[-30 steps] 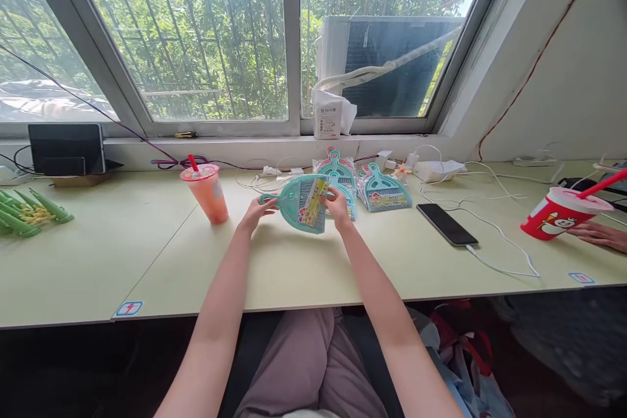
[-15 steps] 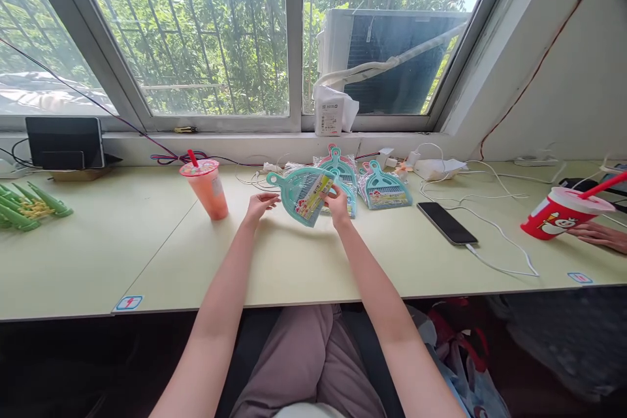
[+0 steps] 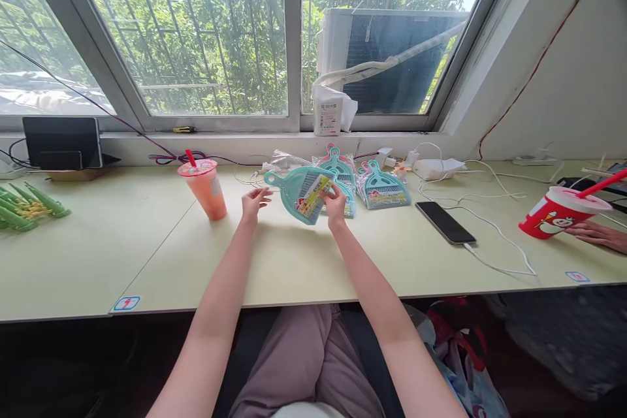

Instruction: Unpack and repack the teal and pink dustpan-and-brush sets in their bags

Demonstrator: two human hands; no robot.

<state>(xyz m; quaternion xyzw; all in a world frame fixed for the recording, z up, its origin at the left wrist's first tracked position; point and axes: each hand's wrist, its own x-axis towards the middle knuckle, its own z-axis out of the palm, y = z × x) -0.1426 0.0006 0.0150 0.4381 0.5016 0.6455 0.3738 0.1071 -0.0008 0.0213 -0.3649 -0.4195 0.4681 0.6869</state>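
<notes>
A turquoise toy dustpan [image 3: 294,191] with a grey-bristled brush and a yellow printed label is held tilted above the desk, its ring handle pointing left. My right hand [image 3: 336,201] grips its right edge, thumb over the label side. Just left of the handle is my left hand [image 3: 255,202], fingers loosely bent, with a small gap to the handle and nothing visible in them. Behind the held set lie more dustpan-and-brush sets in clear wrap: one turquoise [image 3: 385,189] on the right, others [image 3: 337,160] overlapping, with pink parts showing. Crinkled clear plastic [image 3: 289,160] shows behind the held dustpan.
An orange drink cup [image 3: 206,191] with a red straw stands left of my left hand. A phone [image 3: 445,222] on a white cable lies to the right, near a red cup [image 3: 558,212] and another person's hand [image 3: 597,234]. Green plastic pieces [image 3: 29,206] lie far left.
My left hand has drawn slightly left, away from the dustpan handle, and its fingers are more bent. More clear plastic shows behind the dustpan. My right hand keeps its grip.
</notes>
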